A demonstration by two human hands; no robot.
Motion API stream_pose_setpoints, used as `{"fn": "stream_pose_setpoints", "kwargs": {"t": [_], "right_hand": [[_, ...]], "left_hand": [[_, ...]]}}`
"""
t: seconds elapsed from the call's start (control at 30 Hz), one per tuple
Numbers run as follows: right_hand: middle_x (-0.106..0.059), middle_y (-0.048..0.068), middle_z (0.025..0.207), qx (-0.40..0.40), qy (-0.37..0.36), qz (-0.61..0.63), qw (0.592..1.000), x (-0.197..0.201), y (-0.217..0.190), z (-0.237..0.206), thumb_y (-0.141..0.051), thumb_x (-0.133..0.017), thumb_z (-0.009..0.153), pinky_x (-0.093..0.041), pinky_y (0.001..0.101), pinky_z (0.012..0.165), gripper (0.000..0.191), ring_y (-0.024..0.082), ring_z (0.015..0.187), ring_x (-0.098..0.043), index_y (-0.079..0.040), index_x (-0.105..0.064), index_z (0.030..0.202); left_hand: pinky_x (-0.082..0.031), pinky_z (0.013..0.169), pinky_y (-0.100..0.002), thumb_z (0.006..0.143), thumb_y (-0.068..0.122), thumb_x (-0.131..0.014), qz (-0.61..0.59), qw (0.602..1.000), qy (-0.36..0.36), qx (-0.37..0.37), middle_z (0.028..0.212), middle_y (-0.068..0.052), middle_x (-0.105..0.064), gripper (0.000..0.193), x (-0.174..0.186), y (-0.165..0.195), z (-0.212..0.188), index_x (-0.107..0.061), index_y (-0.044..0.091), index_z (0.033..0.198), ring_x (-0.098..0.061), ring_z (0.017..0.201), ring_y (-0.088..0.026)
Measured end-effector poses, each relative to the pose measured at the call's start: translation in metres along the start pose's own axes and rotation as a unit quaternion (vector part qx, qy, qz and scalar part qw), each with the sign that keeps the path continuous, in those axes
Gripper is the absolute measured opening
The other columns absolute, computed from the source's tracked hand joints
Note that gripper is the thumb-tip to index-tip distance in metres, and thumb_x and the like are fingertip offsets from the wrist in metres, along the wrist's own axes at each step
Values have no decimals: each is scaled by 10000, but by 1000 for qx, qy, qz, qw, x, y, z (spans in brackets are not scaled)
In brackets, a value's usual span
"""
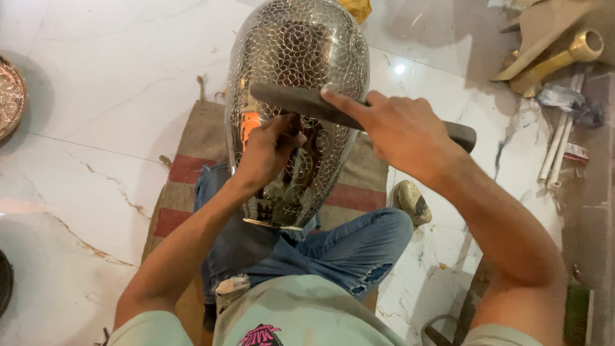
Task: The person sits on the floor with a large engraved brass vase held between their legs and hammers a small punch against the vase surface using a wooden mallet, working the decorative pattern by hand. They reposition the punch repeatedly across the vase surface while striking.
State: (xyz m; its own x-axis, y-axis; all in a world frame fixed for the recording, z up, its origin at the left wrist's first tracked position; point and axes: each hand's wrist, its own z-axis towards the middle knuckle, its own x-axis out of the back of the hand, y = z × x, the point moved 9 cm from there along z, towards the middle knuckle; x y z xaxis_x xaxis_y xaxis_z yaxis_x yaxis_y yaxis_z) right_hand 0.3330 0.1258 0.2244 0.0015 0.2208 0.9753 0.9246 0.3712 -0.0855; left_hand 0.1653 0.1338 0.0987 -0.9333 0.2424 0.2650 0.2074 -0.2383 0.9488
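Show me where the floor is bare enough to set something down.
Bare white marble floor lies to the left, between the striped woven mat and the round metal tray at the frame's edge. The right side is crowded: brass pipe fitting, white rods, small stone. The engraved silver metal vase fills the centre.

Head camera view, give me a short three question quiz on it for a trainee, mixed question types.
1. True or false: the right hand holds a dark flat bar across the metal vase.
2. Multiple choice: where does the left hand rest? A) on the marble floor B) against the side of the vase C) on the brass pipe
3. Fill in: the person sits on a striped ____ spread over the floor.

Key
1. True.
2. B; its fingers pinch something small against the engraved surface, too small to identify.
3. Mat; it is brown with red bands, and the vase lies over the person's jeans.
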Motion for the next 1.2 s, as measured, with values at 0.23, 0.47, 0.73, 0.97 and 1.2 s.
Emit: {"fn": "stream_pose_setpoints", "kwargs": {"t": [0.23, 0.47, 0.73, 0.97, 1.2], "right_hand": [[-643, 143, 1032, 63, 87, 6, 994, 28, -24, -3, -98, -665, 922, -582, 472, 634, 844, 328, 762, -697, -329, -249, 1619], [-670, 135, 1002, -73, -42, -79, 993, -33, 13, -32, -52, -609, 969, -588, 465, 637, 839, 323, 706, -717, -371, -230, 1646], [-713, 146, 1075, -42, 0, 172, 984, -125, -27, -99, -78, -670, 863, -627, 459, 717, 804, 350, 785, -753, -318, -361, 1565], [-715, 213, 1013, -282, 121, 127, 943, -132, 51, -110, -86, -693, 904, -588, 508, 757, 874, 398, 837, -734, -217, -250, 1646], [-696, 245, 1067, -265, 221, 309, 886, -165, 50, -128, -47, -725, 855, -566, 497, 786, 921, 395, 904, -739, -173, -238, 1627]], "left_hand": [[-578, 806, -347, 970, 142, -724, -4, 1000, -2, 21, 1031, -163, -750, 306, 0, -7, -1, -653, -13, 1223, -728, 911, -213], [-612, 823, -346, 1006, 194, -703, -49, 983, 146, 105, 1044, -74, -758, 284, 34, -39, -18, -624, 58, 1242, -758, 974, -200], [-631, 902, -365, 1029, 62, -673, -211, 947, 220, 103, 1089, -83, -677, 306, 104, -77, -36, -553, 6, 1305, -725, 1025, -204], [-610, 812, -347, 902, 130, -752, -50, 995, -43, 79, 1073, -113, -706, 567, 44, -22, 17, -460, 50, 1381, -751, 982, -241], [-573, 785, -441, 900, 208, -738, 70, 928, -352, -99, 971, -74, -739, 543, -39, 24, 50, -552, 95, 1397, -740, 858, -233]]}}
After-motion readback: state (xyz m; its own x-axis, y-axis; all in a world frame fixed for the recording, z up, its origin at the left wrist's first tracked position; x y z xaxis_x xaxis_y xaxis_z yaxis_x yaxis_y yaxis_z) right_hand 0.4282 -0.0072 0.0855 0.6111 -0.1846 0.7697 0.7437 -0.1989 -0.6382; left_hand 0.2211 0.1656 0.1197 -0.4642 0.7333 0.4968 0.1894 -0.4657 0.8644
